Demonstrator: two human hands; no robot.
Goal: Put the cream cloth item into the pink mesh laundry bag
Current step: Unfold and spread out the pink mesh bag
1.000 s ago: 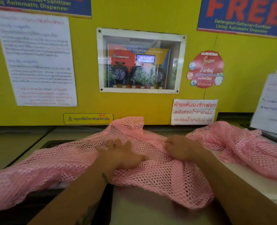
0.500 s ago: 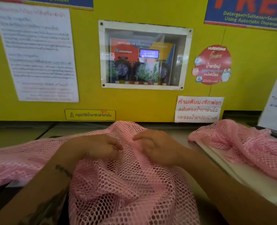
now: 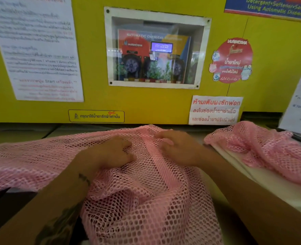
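1. Left hand [image 3: 109, 154] lies on the pink mesh bag [image 3: 146, 200], fingers curled down into the netting; whether it pinches a fold cannot be told.
2. Right hand [image 3: 178, 149] lies just beside it on the same bag, fingers bent and blurred, bunching a ridge of mesh between the two hands; a firm grip cannot be confirmed.
3. The bag is spread over the desk [image 3: 269, 184], running off the left edge and hanging toward the bottom edge. A second heap of pink mesh [image 3: 262, 149] lies to the right, apart from the hands; whether it is joined to the first cannot be told.
4. No cream cloth can be made out; any contents under the mesh are not discernible.
5. Yellow wall panel [image 3: 163, 105]: a recessed window [image 3: 155, 48] shows a unit lettered "AUTOMATIC CHEMICAL", the rest obscured by glare, with a small lit blue screen whose text is illegible.
6. Blue sign [image 3: 273, 9], cut off at top right: "Detergent+Softener+Sanitizer Using Automatic Dispenser".
7. White notice [image 3: 35, 50] at left: small Thai print, blurred; only "Start" is readable.
8. Round red sticker [image 3: 231, 61], white label [image 3: 215, 110] and yellow label [image 3: 96, 116] carry Thai text.
9. A sheet of paper [image 3: 299, 103] at the right edge is cut off and unreadable.
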